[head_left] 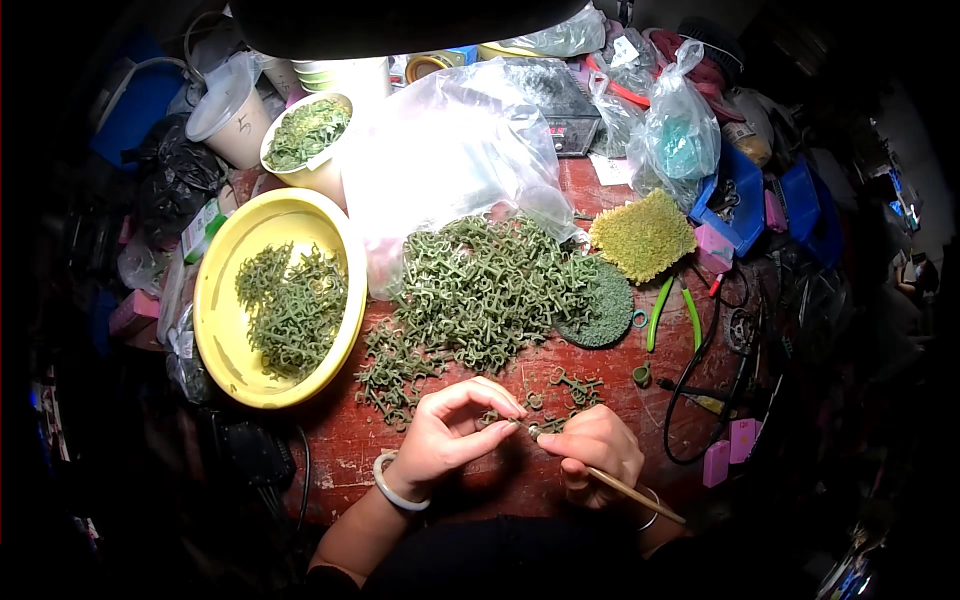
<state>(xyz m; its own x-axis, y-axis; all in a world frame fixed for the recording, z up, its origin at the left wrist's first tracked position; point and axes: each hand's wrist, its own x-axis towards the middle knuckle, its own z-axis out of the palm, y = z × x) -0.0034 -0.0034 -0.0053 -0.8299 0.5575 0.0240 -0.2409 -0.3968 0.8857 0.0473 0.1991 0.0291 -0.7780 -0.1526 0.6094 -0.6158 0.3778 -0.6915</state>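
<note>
In front of me, my left hand is closed in a pinch on a small green ring-like piece, partly hidden by the fingertips. Close by on its right, my right hand is wrapped round a thin wooden stick whose back end slants down to the right. A tiny pale spot shows at the right fingertips, too small to make out. Just beyond both hands lie a few loose green pieces. Farther back is a big heap of similar green ring-shaped pieces with short stems.
A yellow basin holding more green pieces stands left. Behind the heap lies a clear plastic bag. At right are a yellow-green spongy pad, a round green-topped disc, green-handled pliers and a black cable.
</note>
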